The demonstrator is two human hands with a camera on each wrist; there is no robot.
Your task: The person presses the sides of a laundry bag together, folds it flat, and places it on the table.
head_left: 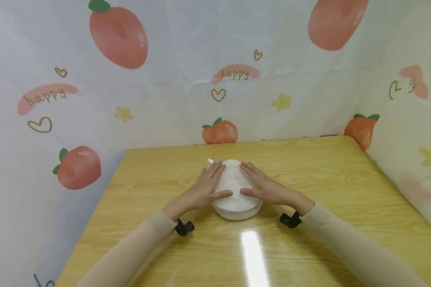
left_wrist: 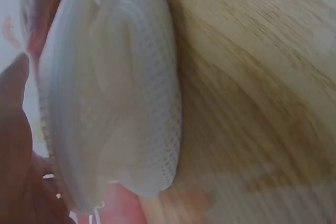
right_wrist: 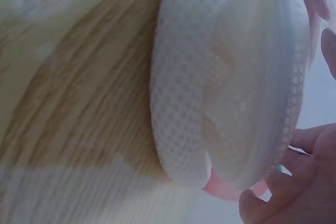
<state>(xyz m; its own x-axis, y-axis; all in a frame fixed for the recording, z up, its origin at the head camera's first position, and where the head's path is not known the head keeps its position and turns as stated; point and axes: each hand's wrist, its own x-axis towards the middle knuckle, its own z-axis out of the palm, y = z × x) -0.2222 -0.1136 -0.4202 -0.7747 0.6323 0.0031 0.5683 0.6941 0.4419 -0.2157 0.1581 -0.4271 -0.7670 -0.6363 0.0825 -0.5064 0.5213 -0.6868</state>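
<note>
A rounded white mesh laundry bag (head_left: 235,185) sits on the wooden table, with a smooth white band around its lower part and a small white tab (head_left: 210,160) at its far left. My left hand (head_left: 205,187) rests on its left side, fingers extended and thumb across the near face. On the opposite side lies my right hand (head_left: 265,186), its thumb pointing toward the other one. Both wrist views show the mesh side of the bag (left_wrist: 157,77) close up, with a deep fold below the band (right_wrist: 275,77).
The wooden table (head_left: 158,171) reaches back to a white curtain (head_left: 179,107) printed with fruit, hearts and flowers. More of this curtain borders the left and right sides. Black wrist mounts (head_left: 184,228) hang under the sleeves. Light glares off the tabletop in front.
</note>
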